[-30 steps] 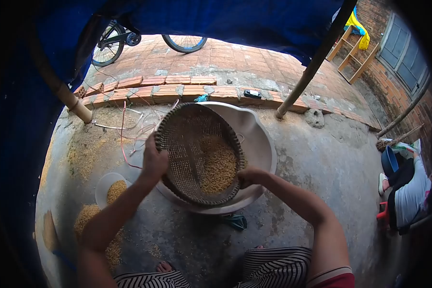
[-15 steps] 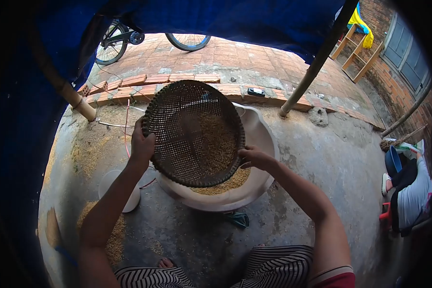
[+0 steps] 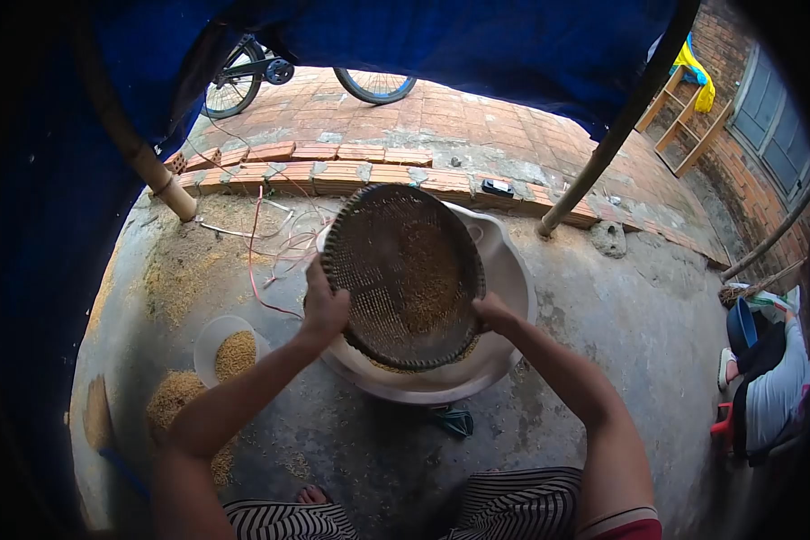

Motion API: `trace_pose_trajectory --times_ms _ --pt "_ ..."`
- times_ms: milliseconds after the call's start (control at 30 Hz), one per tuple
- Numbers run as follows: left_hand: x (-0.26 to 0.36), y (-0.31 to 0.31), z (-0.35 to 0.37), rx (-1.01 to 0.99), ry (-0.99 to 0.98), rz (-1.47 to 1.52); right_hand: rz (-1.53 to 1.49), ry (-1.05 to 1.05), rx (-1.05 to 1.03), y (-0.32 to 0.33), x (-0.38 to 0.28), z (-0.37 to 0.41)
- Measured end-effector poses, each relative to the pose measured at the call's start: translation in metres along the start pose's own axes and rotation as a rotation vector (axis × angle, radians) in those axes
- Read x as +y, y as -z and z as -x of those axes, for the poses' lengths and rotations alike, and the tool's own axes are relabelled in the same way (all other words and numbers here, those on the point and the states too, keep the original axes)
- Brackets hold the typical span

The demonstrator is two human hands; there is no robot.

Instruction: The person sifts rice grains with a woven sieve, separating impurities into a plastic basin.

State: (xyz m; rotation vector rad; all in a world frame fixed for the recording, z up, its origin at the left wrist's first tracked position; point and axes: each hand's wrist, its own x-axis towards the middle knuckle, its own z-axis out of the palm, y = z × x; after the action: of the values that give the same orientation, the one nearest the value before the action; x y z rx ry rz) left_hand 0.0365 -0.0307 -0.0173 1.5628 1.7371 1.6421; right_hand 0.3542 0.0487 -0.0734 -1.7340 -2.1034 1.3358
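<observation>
A round woven sieve (image 3: 378, 270) is held tilted over a large pale basin (image 3: 515, 288). Grain (image 3: 427, 279) lies in the right part of the sieve. My left hand (image 3: 324, 301) grips the sieve's left rim, fingers closed round it. On the opposite rim my right hand (image 3: 495, 313) is closed too. Some grain shows in the basin below the sieve's lower edge; the sieve hides most of the basin's inside.
A white bucket (image 3: 209, 346) with grain stands at left, beside a grain pile (image 3: 173, 400). Poles (image 3: 594, 171) and a brick edging (image 3: 333, 178) lie ahead. Another person (image 3: 774, 382) sits at far right. A red cord (image 3: 254, 261) lies on the floor.
The sieve and both hands have moved lower and slightly right in view. The sieve looks narrower and more tilted. More of the white bucket and the grain in it now shows.
</observation>
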Motion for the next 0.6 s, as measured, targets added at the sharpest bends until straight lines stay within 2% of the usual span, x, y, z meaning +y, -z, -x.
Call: trace_pose_trajectory --times_ms 33,67,100,133,167,233,267,300,333,367,433,467,533,567,600 --pt "0.007 -0.006 0.010 0.010 -0.131 -0.126 0.585 0.022 -0.216 -0.005 0.016 -0.009" --pt "0.012 -0.008 0.014 0.017 -0.259 -0.253 0.588 0.023 -0.215 -0.005 0.011 -0.004" --pt "0.015 0.000 0.005 0.013 -0.251 -0.254 0.104 -0.107 -0.235 -0.008 0.003 0.009" --pt "0.018 0.014 -0.011 -0.123 -0.005 -0.007 -0.381 -0.243 -0.246 -0.011 -0.001 0.023" --pt "0.024 0.027 -0.024 -0.256 0.235 0.241 -0.385 -0.254 -0.248 -0.008 -0.005 0.028" --pt "0.043 0.046 -0.035 -0.297 0.390 0.374 -0.706 -0.070 -0.104 0.005 -0.019 0.024" --pt "0.027 0.041 -0.037 -0.240 0.350 0.366 -0.707 -0.062 -0.107 0.007 -0.022 0.026" --pt "0.017 0.032 -0.033 -0.205 0.331 0.281 -0.672 -0.058 0.020 0.012 -0.025 0.026" --pt "0.002 0.013 -0.017 -0.161 0.200 0.161 -0.632 -0.052 0.148 0.016 -0.029 0.025" --pt "-0.007 -0.002 -0.002 -0.118 0.071 0.043 -0.626 -0.041 0.146 0.010 -0.030 0.026" --pt "0.012 -0.010 0.009 -0.139 0.024 0.020 -0.542 -0.335 -0.068 -0.006 -0.017 0.030" --pt "0.022 -0.008 0.010 -0.174 -0.018 -0.009 -0.546 -0.337 -0.065 -0.006 -0.011 0.023" --pt "0.050 0.023 -0.019 -0.284 0.206 0.176 -0.590 -0.273 -0.232 -0.013 0.013 0.018" --pt "0.050 0.033 -0.029 -0.339 0.292 0.309 -0.600 -0.286 -0.233 -0.009 0.009 0.021" --pt "0.048 0.032 -0.029 -0.350 0.295 0.305 -0.664 -0.161 -0.158 0.004 -0.008 0.024"
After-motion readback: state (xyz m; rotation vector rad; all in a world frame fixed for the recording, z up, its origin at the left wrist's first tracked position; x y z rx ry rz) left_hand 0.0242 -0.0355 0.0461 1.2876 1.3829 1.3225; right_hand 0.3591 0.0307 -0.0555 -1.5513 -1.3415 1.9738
